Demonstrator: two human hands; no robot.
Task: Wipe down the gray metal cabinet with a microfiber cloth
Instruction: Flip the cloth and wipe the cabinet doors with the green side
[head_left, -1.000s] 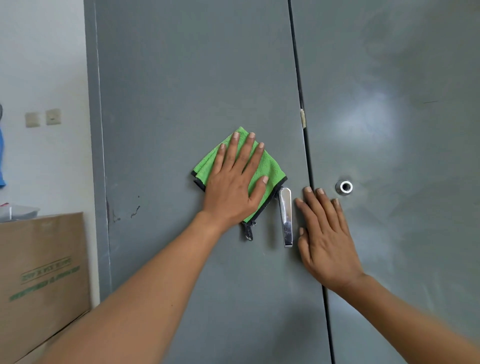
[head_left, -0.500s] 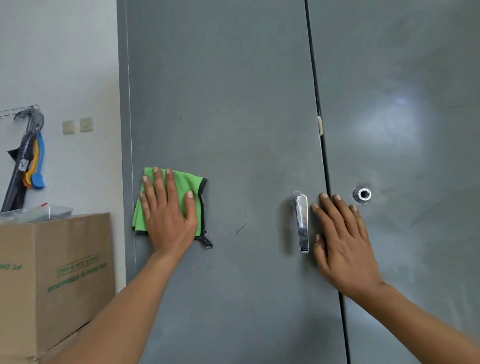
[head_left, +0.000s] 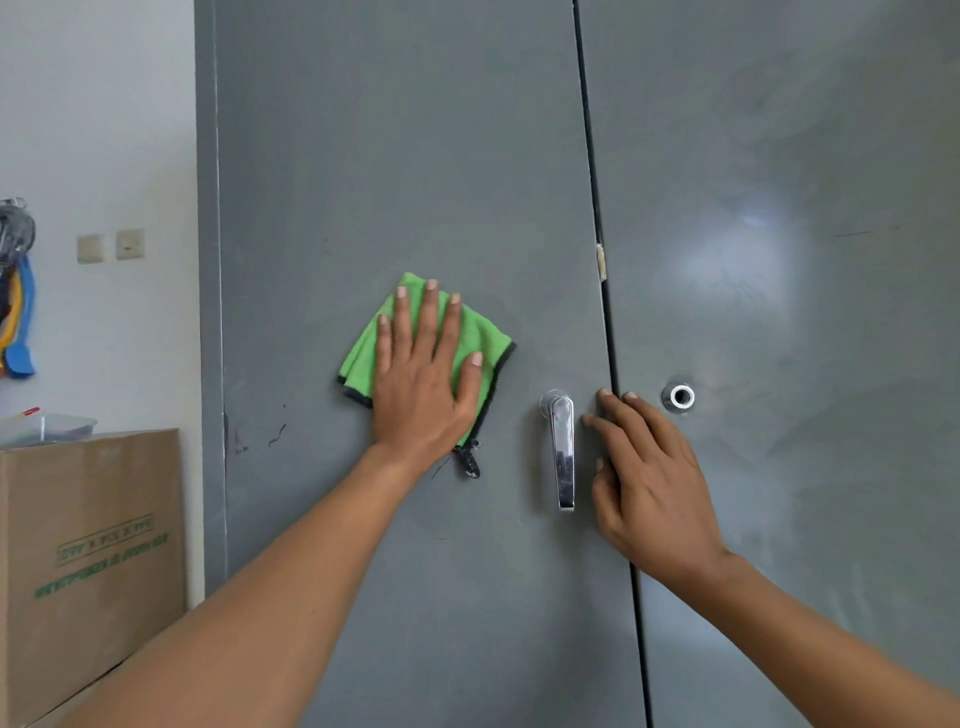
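The gray metal cabinet (head_left: 395, 156) fills the view with two closed doors and a dark seam between them. A folded green microfiber cloth (head_left: 363, 358) with a black hem lies flat against the left door. My left hand (head_left: 423, 384) presses it there with straight, spread fingers, left of the chrome handle (head_left: 562, 452). My right hand (head_left: 644, 483) rests flat over the seam just right of the handle, fingers straight. A round chrome lock (head_left: 680, 396) sits on the right door beside my fingertips.
A brown cardboard box (head_left: 88, 561) stands left of the cabinet, with a clear plastic container (head_left: 47, 427) on top. Two wall switches (head_left: 110, 245) and hanging blue and yellow tools (head_left: 18, 312) are on the white wall.
My left hand slid the cloth from the middle of the left door out to its left edge, then back right toward the handle. My right hand stayed on the seam.
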